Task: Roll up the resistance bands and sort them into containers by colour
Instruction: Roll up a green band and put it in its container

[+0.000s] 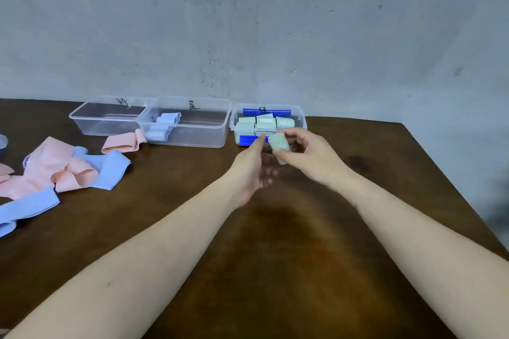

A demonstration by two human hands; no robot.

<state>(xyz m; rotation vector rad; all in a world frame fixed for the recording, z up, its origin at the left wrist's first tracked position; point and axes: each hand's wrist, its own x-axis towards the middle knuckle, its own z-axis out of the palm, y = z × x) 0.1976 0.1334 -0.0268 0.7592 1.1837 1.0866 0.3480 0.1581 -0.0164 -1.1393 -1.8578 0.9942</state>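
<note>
The right hand (305, 150) pinches a soft, pale green rolled band (279, 147) near the clear plastic right container (301, 118). The left hand (252, 166), blurred, seems relaxed and empty above the dark wooden bench (275, 256).

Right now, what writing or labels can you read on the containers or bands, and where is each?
Left container: black handwritten mark on the back rim, too blurred to read.
Middle container: black handwritten mark on the back rim, unreadable.
Right container: mark on the back rim, partly hidden, unreadable.
Green rolls: faint print on one, too small to read.
</note>
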